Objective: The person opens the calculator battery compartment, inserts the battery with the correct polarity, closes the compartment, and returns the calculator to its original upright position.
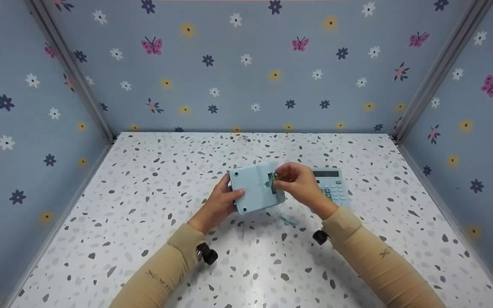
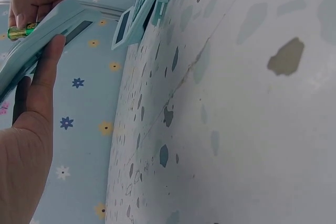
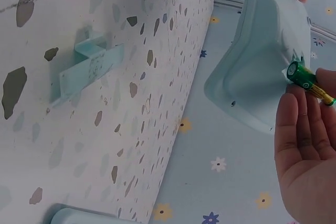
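My left hand [image 1: 221, 199] grips the left side of a light blue calculator [image 1: 253, 190], its back turned up and lifted above the table. The open battery slot [image 1: 271, 186] is on the calculator's right part. At that slot my right hand [image 1: 302, 184] pinches a green and yellow battery [image 3: 310, 81] between thumb and fingers. In the left wrist view the battery [image 2: 22, 31] shows beside the calculator's edge. A small light blue battery cover [image 3: 89, 69] lies on the table below, near the right forearm.
A second light blue calculator [image 1: 334, 188] lies keys up on the speckled table [image 1: 144, 256], partly covered by the right hand and wrist. Flower-patterned panels [image 1: 246, 85] stand at the back and both sides.
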Motion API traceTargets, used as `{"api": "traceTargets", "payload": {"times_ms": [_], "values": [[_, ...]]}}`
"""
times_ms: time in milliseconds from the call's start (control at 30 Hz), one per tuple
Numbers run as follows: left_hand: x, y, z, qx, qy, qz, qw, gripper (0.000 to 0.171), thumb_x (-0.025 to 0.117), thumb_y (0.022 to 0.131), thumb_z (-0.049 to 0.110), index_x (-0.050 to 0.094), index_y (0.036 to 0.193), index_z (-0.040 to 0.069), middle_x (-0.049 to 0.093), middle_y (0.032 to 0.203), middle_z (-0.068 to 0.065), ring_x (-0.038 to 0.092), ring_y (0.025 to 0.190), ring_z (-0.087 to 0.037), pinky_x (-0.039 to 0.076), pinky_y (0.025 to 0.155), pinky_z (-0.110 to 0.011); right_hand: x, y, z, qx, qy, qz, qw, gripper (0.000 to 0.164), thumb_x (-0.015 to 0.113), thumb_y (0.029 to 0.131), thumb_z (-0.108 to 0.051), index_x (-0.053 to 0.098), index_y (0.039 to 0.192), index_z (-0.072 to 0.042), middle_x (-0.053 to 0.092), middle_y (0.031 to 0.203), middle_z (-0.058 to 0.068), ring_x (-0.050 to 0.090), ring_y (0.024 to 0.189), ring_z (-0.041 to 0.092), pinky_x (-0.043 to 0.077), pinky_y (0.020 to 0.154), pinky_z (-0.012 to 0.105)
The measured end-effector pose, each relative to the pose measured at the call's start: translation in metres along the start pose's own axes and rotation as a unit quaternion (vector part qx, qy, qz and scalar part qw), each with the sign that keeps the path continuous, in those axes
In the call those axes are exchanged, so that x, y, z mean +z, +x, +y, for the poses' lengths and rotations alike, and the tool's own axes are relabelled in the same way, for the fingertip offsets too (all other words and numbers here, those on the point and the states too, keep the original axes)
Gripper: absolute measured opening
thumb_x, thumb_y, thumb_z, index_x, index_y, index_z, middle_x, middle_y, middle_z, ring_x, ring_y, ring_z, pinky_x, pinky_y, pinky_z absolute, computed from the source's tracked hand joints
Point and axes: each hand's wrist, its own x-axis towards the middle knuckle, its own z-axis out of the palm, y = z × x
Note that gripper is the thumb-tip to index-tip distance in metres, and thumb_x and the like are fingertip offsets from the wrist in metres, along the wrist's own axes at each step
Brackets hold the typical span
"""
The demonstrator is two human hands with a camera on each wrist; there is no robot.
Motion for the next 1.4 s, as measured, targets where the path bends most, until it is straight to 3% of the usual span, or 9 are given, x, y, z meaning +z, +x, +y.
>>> {"api": "traceTargets", "payload": {"times_ms": [367,700,967,1400], "values": [[0.0010,-0.0004,-0.0003,0.003,0.011,-0.009,0.9999,0.077,0.062,0.108,0.009,0.021,0.172,0.021,0.045,0.166,-0.024,0.059,0.140,-0.037,0.058,0.109,-0.058,0.0006,-0.0005,0.0037,0.008,-0.015,-0.004,1.000,0.022,0.081,0.091,0.000,0.073,0.112,-0.002,0.076,0.097,0.007,0.069,0.088,0.017,0.058,0.078,0.025],[0.0021,0.0000,-0.0003,0.005,0.022,-0.016,0.9996,0.075,0.062,0.108,0.008,0.023,0.171,0.020,0.046,0.166,-0.024,0.059,0.140,-0.038,0.057,0.109,-0.059,0.0011,-0.0004,0.0039,-0.017,-0.063,-0.006,0.998,0.018,0.081,0.094,-0.003,0.075,0.112,-0.001,0.077,0.099,0.012,0.068,0.086,0.016,0.057,0.077,0.025],[0.0011,-0.0007,-0.0007,0.004,0.022,-0.023,0.9995,0.074,0.062,0.108,0.009,0.024,0.170,0.019,0.044,0.167,-0.022,0.055,0.145,-0.040,0.056,0.112,-0.061,0.0021,0.0014,0.0073,-0.015,-0.038,0.000,0.999,0.015,0.070,0.106,-0.013,0.079,0.111,-0.002,0.074,0.098,0.012,0.062,0.084,0.017,0.056,0.073,0.022],[0.0001,-0.0014,-0.0027,0.014,0.029,-0.027,0.9991,0.071,0.061,0.108,0.007,0.027,0.169,0.017,0.048,0.162,-0.021,0.059,0.140,-0.035,0.057,0.110,-0.060,0.0002,0.0046,0.0064,0.053,0.021,-0.003,0.998,0.016,0.074,0.104,-0.015,0.078,0.111,-0.002,0.074,0.100,0.006,0.066,0.089,0.017,0.061,0.079,0.027]]}}
